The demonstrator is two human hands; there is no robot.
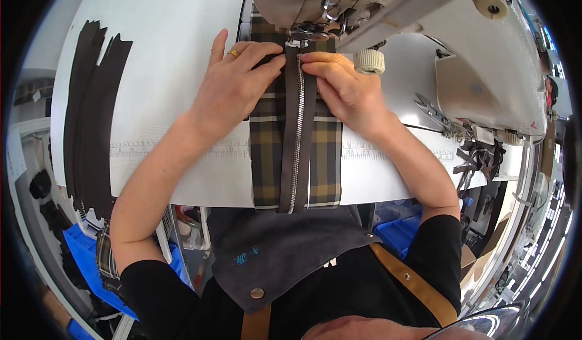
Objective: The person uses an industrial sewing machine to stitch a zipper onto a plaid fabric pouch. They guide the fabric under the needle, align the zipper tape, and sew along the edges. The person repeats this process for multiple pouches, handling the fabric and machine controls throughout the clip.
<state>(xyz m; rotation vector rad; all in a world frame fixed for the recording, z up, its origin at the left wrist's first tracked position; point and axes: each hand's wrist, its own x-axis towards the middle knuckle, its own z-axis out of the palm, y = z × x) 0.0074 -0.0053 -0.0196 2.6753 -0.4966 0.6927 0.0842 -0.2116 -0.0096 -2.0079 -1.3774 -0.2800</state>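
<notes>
A zipper (297, 134) with dark brown tape and silver metal teeth lies lengthwise on a strip of plaid fabric (264, 158) in brown, dark and white. Its far end sits at the presser foot (308, 35) of a sewing machine; its near end reaches over the table's front edge. My left hand (239, 76), a gold ring on one finger, has thumb and fingertips closed at the zipper's left edge, with the outermost finger raised. From the right, my right hand (348, 88) pinches the tape beside the teeth, just below the presser foot.
The machine head (418, 3) overhangs the far right. More dark zippers (97, 109) lie at the left. Scissors (431, 109) and dark scraps (479, 161) are on the right. A ruler scale (182, 148) crosses the white table. Blue bins (397, 228) stand below its front edge.
</notes>
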